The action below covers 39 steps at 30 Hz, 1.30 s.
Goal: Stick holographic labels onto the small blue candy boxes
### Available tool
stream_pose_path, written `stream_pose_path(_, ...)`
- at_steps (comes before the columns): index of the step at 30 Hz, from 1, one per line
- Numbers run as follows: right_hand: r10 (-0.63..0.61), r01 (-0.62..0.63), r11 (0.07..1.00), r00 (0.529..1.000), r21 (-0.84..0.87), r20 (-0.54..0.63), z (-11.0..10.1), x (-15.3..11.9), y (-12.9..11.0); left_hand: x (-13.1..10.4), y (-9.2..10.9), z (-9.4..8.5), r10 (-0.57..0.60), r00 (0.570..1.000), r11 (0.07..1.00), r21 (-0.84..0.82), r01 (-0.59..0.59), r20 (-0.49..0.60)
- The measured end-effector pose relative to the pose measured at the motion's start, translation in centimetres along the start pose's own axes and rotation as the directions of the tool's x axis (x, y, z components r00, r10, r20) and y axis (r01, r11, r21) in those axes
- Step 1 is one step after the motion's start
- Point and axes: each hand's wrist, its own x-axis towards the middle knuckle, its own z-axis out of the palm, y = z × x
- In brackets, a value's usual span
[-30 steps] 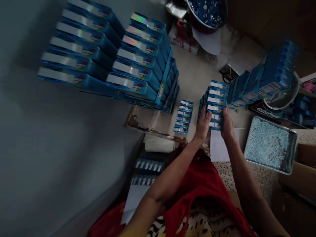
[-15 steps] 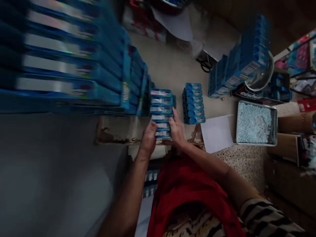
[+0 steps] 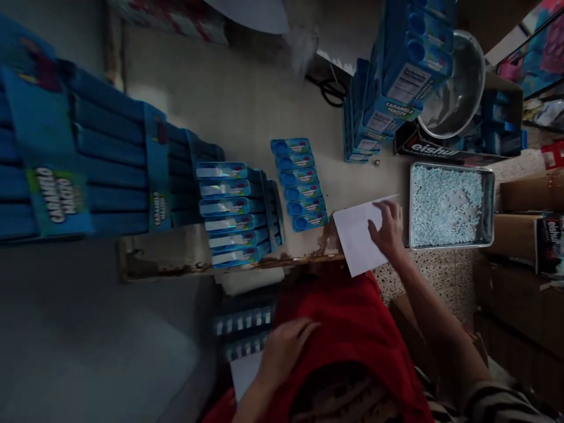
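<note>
while hands [image 3: 389,230] are apart, bluish pellets [image 3: 440,202] in tray [image 3: 487,216], paper [image 3: 355,235] beside

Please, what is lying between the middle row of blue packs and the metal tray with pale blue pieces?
In the head view, a white sheet of paper lies there; the right hand is over it, contact unclear.

Lighting is dim; lower corners dark. Paper sheet [image 3: 356,241] reads among the palest areas. Weak glare on end faces of the blue bundle [image 3: 229,205]. Caramelo Macizo stack [image 3: 114,176], left edge: soft, stretched by wide lens.
</note>
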Motion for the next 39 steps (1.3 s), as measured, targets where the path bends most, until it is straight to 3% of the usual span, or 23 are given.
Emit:
stream_pose_path(2, -0.061, 0.096, 0.975, 0.983, -0.201, 0.173, 0.3, 3.6, 3.9, 5.4, 1.9, 3.1, 0.077, 0.997, 0.997, 0.004, -0.077, -0.005)
stream_pose_path(3, -0.083, 0.157, 0.959, 0.953, -0.237, 0.291, 0.8, 4.6, 5.6, 8.1, 3.1, 4.4, 0.115, 0.992, 0.993, -0.005, -0.116, -0.044)
stream_pose_path(5, -0.113, 0.258, 0.937, 0.862, -0.237, 0.493, 2.3, 4.6, 8.6, 13.1, 5.3, 6.3, 0.203, 0.972, 0.979, 0.032, -0.200, -0.120)
stream_pose_path(6, -0.119, 0.281, 0.933, 0.832, -0.226, 0.542, 3.0, 3.8, 9.9, 15.4, 6.1, 6.9, 0.222, 0.959, 0.974, 0.071, -0.213, -0.178)
stream_pose_path(7, -0.121, 0.288, 0.932, 0.820, -0.221, 0.560, 3.7, 2.7, 11.1, 17.4, 6.7, 7.5, 0.218, 0.951, 0.974, 0.113, -0.198, -0.217)
stream_pose_path(9, -0.108, 0.260, 0.940, 0.840, -0.220, 0.532, 4.8, 0.3, 12.9, 21.1, 6.9, 8.6, 0.153, 0.958, 0.974, 0.201, -0.104, -0.242)
stream_pose_path(12, -0.093, 0.207, 0.961, 0.869, -0.184, 0.487, 5.8, -1.9, 14.4, 25.3, 5.3, 10.2, -0.047, 0.983, 0.952, 0.289, 0.098, -0.177)
stream_pose_path(14, -0.079, 0.169, 0.974, 0.882, -0.154, 0.465, 6.1, -2.1, 14.6, 27.1, 3.6, 11.1, -0.182, 0.975, 0.941, 0.267, 0.210, -0.127)
stream_pose_path(17, -0.063, 0.131, 0.983, 0.902, -0.132, 0.428, 5.8, -1.9, 13.8, 28.1, 1.4, 11.6, -0.331, 0.941, 0.934, 0.120, 0.337, -0.066)
stream_pose_path(20, -0.083, 0.137, 0.985, 0.912, -0.108, 0.402, 5.5, -1.3, 11.6, 28.0, 0.4, 11.7, -0.409, 0.910, 0.912, -0.063, 0.405, -0.061)
stream_pose_path(24, -0.190, 0.221, 0.974, 0.916, -0.050, 0.353, 6.6, 0.3, 7.6, 27.8, 0.2, 11.4, -0.387, 0.918, 0.894, -0.277, 0.352, -0.083)
stream_pose_path(27, -0.248, 0.289, 0.955, 0.904, -0.070, 0.348, 8.3, 1.3, 5.7, 28.0, 0.1, 11.0, -0.389, 0.916, 0.884, -0.320, 0.342, -0.096)
stream_pose_path(30, -0.299, 0.349, 0.934, 0.880, -0.076, 0.368, 9.5, 0.9, 5.6, 28.0, -0.2, 10.9, -0.414, 0.897, 0.878, -0.326, 0.350, -0.154)
stream_pose_path(34, -0.380, 0.419, 0.908, 0.845, -0.026, 0.376, 9.5, -1.1, 6.9, 28.1, -0.4, 11.3, -0.454, 0.874, 0.851, -0.373, 0.370, -0.170)
stream_pose_path(39, -0.326, 0.351, 0.936, 0.883, -0.013, 0.338, 7.6, -2.9, 7.4, 28.0, -0.2, 11.5, -0.384, 0.904, 0.913, -0.224, 0.341, -0.188)
